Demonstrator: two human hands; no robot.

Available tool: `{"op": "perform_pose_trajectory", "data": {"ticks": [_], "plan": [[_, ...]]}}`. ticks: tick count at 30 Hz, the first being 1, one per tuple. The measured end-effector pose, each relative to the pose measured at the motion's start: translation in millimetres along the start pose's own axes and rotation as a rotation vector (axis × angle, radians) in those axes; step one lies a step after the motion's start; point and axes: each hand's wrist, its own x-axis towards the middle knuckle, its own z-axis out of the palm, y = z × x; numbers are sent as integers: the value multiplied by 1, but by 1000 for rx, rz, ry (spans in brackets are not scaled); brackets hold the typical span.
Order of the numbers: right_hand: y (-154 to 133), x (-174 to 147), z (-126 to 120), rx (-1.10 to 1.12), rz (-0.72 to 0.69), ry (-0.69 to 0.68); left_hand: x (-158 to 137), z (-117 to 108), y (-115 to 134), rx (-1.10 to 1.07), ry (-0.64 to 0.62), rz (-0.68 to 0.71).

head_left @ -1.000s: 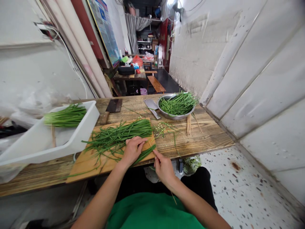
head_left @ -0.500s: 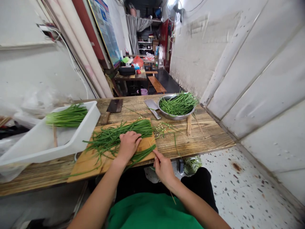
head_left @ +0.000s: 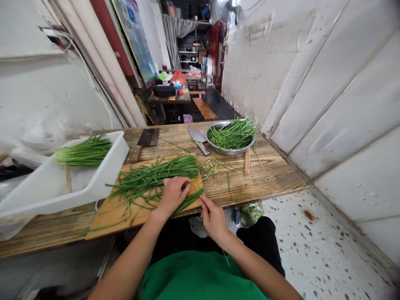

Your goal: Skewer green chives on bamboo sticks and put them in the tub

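A loose pile of green garlic chives [head_left: 168,168] lies across the wooden cutting board [head_left: 109,223]. My left hand [head_left: 174,193] is over the near side of the pile, its fingers curled and thumb and fingertips drawn together; whatever they pinch is hidden. My right hand [head_left: 215,216] grips a thin bamboo skewer [head_left: 225,258], whose tail sticks out below the wrist and whose tip points over the board's right edge. A smaller bunch of chives [head_left: 190,199] meets the skewer just ahead of my right fingers, its other end running under my left hand.
A steel bowl [head_left: 215,146] heaped with cut chives stands behind right, beside a cleaver [head_left: 199,139] and bundled skewers [head_left: 247,162]. To the left is a white tray [head_left: 109,175] holding more chives. A dark-bladed knife [head_left: 148,137] lies behind the board. Chive scraps [head_left: 215,166] litter the table.
My left hand has drawn slightly right off the chive pile, and its fingers have curled in from lying across it. My right hand keeps its hold on the skewer. The view has shifted slightly.
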Motion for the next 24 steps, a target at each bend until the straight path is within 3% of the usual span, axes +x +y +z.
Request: {"op": "perform_pose_trajectory", "data": {"ticks": [8, 16, 24], "plan": [[0, 0, 0, -20, 10, 1, -3, 7, -5, -143, 9, -59], [-5, -1, -4, -25, 1, 0, -4, 8, -5, -141, 74, -165], [-4, 0, -2, -15, -1, -11, -1, 6, -4, -253, 8, -197]]}}
